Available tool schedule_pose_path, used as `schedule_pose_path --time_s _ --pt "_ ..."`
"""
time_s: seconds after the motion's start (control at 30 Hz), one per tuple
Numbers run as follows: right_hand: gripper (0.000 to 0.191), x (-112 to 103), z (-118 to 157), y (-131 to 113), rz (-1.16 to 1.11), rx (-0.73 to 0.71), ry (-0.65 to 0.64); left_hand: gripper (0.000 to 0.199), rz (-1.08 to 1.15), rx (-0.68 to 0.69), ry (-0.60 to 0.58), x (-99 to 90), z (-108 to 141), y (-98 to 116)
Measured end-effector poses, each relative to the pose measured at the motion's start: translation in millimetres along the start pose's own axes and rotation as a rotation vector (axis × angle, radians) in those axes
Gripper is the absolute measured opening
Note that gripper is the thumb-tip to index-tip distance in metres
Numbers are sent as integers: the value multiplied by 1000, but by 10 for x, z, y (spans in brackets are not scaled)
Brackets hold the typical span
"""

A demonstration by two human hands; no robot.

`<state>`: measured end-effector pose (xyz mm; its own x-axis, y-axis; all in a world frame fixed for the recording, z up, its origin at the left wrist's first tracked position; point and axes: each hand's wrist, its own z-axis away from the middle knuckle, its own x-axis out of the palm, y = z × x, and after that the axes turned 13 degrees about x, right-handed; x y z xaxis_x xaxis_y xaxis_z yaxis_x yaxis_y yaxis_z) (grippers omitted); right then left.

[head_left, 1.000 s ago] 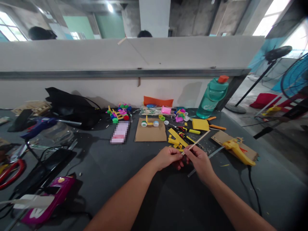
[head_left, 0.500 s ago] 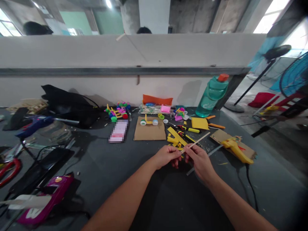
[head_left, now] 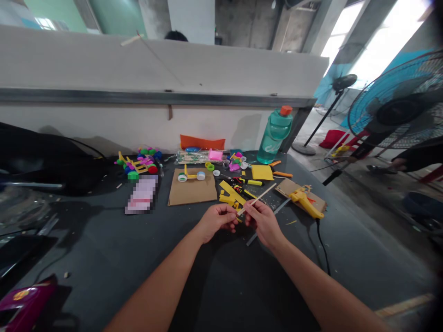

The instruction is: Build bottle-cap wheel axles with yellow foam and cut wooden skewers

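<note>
A thin, pale wooden stick (head_left: 265, 193) slants up to the right over the dark table. Its upper part rises out of my right hand (head_left: 265, 224), whose thumb and fingers pinch it. At the lower end, the fingertips of my left hand (head_left: 216, 222) are closed on the stick's tip. Just beyond my hands lie strips of yellow paper (head_left: 231, 191) and a yellow-and-black cutter (head_left: 254, 182). A clear flat strip (head_left: 252, 239), perhaps a ruler or glue stick, passes under my right hand. Behind, a small yellow scooter-like model with bottle-cap wheels (head_left: 191, 175) stands on a cardboard square (head_left: 192, 193).
A yellow glue gun (head_left: 306, 203) rests on cardboard at the right, its cord trailing forward. A teal bottle (head_left: 274, 138) stands by the partition. Packed sticks (head_left: 194, 157), colourful models (head_left: 140, 163), a pixelated pink item (head_left: 141, 196) and a yellow pad (head_left: 262, 172) lie around.
The view has swung to the right, so the table things appear further left and more of the fan shows. Both hands keep hold of the stick, with slightly shifted fingers.
</note>
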<state>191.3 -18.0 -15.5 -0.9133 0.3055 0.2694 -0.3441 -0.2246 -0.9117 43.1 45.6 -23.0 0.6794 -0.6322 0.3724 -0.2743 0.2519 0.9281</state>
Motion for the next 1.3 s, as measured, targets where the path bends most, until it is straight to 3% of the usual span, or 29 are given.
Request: schedule_pose_path --time_s 0.63,0.87,1.3 --pt "21 -52 -71 93 167 -90 11 14 -145 79 21 23 -5 -48" --pt "21 -33 -72 112 217 -120 29 6 -224 145 100 88 -20 -65" --pt "27 -39 -52 72 113 -57 42 20 -130 90 35 52 -14 -44"
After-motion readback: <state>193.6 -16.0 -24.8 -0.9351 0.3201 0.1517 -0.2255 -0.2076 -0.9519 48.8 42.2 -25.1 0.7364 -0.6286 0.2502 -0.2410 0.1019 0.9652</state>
